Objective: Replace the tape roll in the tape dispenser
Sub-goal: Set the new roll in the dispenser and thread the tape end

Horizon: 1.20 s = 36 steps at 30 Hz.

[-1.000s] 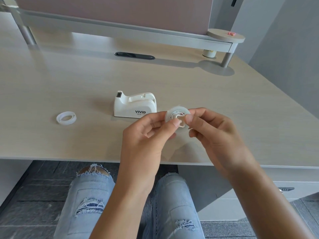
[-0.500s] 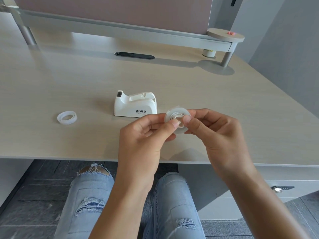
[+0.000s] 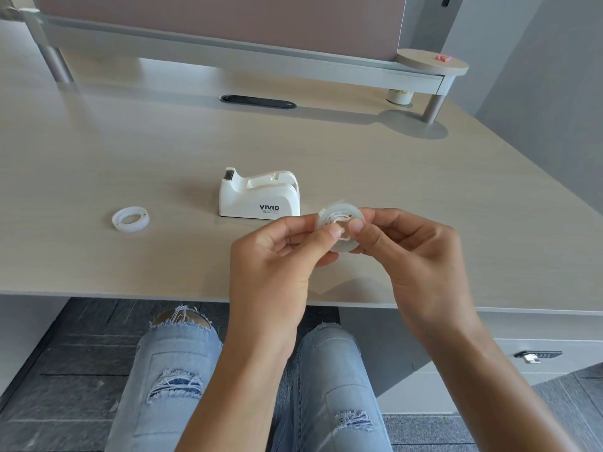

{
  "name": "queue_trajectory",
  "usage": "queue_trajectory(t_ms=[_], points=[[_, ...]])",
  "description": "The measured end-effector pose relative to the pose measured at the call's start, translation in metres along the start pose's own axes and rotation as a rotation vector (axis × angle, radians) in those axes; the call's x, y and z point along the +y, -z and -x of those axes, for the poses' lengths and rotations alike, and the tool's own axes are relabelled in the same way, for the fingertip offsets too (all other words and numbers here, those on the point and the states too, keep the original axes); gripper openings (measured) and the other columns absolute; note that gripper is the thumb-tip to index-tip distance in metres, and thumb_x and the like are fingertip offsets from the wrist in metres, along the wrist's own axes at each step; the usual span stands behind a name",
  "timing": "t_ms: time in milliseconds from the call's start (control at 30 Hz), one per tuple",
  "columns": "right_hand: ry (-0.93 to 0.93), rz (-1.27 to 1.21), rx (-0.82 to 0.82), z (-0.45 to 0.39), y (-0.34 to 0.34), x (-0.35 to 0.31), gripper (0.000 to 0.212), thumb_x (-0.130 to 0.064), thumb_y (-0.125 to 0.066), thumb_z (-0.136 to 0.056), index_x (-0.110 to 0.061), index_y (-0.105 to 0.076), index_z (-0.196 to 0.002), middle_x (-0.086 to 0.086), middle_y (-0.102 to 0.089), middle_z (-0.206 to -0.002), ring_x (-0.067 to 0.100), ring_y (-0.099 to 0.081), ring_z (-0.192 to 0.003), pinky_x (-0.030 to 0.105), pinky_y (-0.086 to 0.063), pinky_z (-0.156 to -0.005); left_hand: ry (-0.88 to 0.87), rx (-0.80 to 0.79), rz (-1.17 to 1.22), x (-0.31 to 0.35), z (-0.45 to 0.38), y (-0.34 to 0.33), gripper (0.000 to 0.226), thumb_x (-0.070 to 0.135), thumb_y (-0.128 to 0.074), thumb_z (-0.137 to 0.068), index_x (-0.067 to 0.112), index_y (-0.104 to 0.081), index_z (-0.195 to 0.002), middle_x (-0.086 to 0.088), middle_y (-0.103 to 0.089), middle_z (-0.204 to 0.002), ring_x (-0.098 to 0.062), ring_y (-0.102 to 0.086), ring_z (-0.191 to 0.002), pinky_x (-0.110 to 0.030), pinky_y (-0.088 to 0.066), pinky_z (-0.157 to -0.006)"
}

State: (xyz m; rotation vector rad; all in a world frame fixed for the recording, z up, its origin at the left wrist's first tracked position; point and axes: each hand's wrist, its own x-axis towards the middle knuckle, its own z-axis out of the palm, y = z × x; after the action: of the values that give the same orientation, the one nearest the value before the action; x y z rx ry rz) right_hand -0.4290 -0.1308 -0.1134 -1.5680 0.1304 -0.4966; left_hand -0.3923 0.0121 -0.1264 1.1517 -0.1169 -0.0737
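A clear tape roll (image 3: 339, 214) with a white plastic hub in its core is held upright above the desk, facing me. My left hand (image 3: 277, 256) pinches it from the left and my right hand (image 3: 414, 256) from the right, both thumbs pressed on the hub. Just behind and to the left stands the white tape dispenser (image 3: 259, 199) marked VIVID, its roll slot empty. A second, thin whitish ring (image 3: 130, 219) lies flat on the desk further left.
The light wooden desk (image 3: 424, 177) has a black cable slot (image 3: 257, 102) at the back and a raised shelf (image 3: 228, 57) on metal legs. A small white pot (image 3: 398, 96) sits under the shelf's right end. My knees are below the desk's front edge.
Both hands with the roll have shifted slightly to the right and down; the grip is the same. Dispenser and spare ring have not moved.
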Motion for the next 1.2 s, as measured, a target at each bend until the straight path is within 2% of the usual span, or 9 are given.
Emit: queue_trajectory(t_ms=[233,433,600,700,800,967,1067,1133,1200], points=[[-0.001,-0.002,0.008,-0.001,0.0,0.003,0.024,-0.026,-0.08,-0.077,-0.008,-0.083,-0.092,0.01,-0.084,-0.09,0.022,-0.075,-0.081,0.038,-0.064,-0.084,0.01,0.015,-0.003,-0.003,0.0,-0.002,0.009,0.005,-0.081,-0.083,0.007,-0.083,-0.091,-0.013,-0.084,-0.086,-0.037,-0.079,-0.089,-0.041,-0.064,-0.083],[0.0,0.003,0.015,-0.002,0.001,0.005,0.025,-0.026,-0.081,-0.076,-0.007,-0.083,-0.093,0.008,-0.084,-0.089,0.017,-0.075,-0.079,0.025,-0.06,-0.075,0.019,0.017,-0.013,-0.005,-0.002,-0.002,0.008,0.006,-0.081,-0.083,0.009,-0.083,-0.091,-0.011,-0.084,-0.086,-0.025,-0.078,-0.081,-0.036,-0.063,-0.079],[0.001,0.004,0.029,-0.002,0.002,0.008,0.028,-0.027,-0.081,-0.076,-0.006,-0.083,-0.094,0.01,-0.084,-0.091,0.027,-0.077,-0.083,0.035,-0.064,-0.082,0.019,0.014,-0.015,-0.006,-0.001,-0.003,0.007,0.004,-0.08,-0.085,0.009,-0.083,-0.09,-0.008,-0.084,-0.083,-0.018,-0.077,-0.077,-0.026,-0.061,-0.073],[0.005,-0.001,0.041,-0.002,0.002,0.011,0.029,-0.026,-0.082,-0.076,-0.005,-0.083,-0.095,0.011,-0.084,-0.092,0.043,-0.076,-0.091,0.044,-0.064,-0.087,0.018,0.029,-0.02,-0.008,-0.002,-0.003,0.007,0.004,-0.08,-0.085,0.008,-0.083,-0.09,-0.008,-0.084,-0.083,-0.017,-0.076,-0.074,-0.025,-0.06,-0.071],[0.001,-0.012,0.04,-0.003,0.001,0.013,0.028,-0.026,-0.081,-0.077,-0.004,-0.083,-0.096,0.012,-0.084,-0.093,0.046,-0.075,-0.094,0.049,-0.063,-0.089,0.018,0.034,-0.03,-0.008,-0.003,-0.003,0.008,0.005,-0.08,-0.085,0.008,-0.083,-0.091,-0.007,-0.084,-0.083,-0.015,-0.076,-0.074,-0.026,-0.061,-0.072],[-0.022,-0.044,0.042,-0.007,-0.001,0.014,0.026,-0.029,-0.079,-0.081,-0.009,-0.083,-0.098,0.009,-0.083,-0.094,0.022,-0.074,-0.083,0.033,-0.061,-0.08,0.029,0.032,0.008,-0.004,-0.003,-0.007,0.013,0.011,-0.073,-0.092,0.012,-0.084,-0.086,-0.01,-0.084,-0.086,-0.026,-0.079,-0.081,-0.038,-0.064,-0.081],[0.019,-0.035,0.109,-0.01,0.001,0.015,0.016,-0.015,-0.077,-0.09,-0.006,-0.078,-0.103,0.01,-0.08,-0.098,0.019,-0.072,-0.083,0.029,-0.059,-0.075,0.074,0.038,0.122,-0.001,-0.002,-0.007,0.035,0.01,-0.058,-0.101,0.012,-0.084,-0.078,-0.014,-0.083,-0.083,-0.026,-0.079,-0.078,-0.04,-0.065,-0.078],[0.084,0.006,0.121,-0.01,0.001,0.014,0.005,-0.007,-0.073,-0.094,-0.005,-0.074,-0.098,0.01,-0.077,-0.095,0.018,-0.07,-0.082,0.028,-0.058,-0.073,0.077,0.017,0.139,-0.001,-0.001,-0.006,0.03,0.003,-0.056,-0.101,0.004,-0.082,-0.086,-0.018,-0.082,-0.087,-0.028,-0.078,-0.082,-0.042,-0.064,-0.081],[0.128,0.047,0.087,-0.008,-0.001,0.013,0.008,-0.001,-0.066,-0.098,-0.002,-0.074,-0.096,0.012,-0.078,-0.095,0.02,-0.072,-0.084,0.029,-0.06,-0.075,0.064,0.016,0.124,-0.002,0.0,-0.007,0.022,-0.002,-0.06,-0.097,0.001,-0.081,-0.091,-0.018,-0.082,-0.091,-0.027,-0.078,-0.085,-0.041,-0.064,-0.083]])
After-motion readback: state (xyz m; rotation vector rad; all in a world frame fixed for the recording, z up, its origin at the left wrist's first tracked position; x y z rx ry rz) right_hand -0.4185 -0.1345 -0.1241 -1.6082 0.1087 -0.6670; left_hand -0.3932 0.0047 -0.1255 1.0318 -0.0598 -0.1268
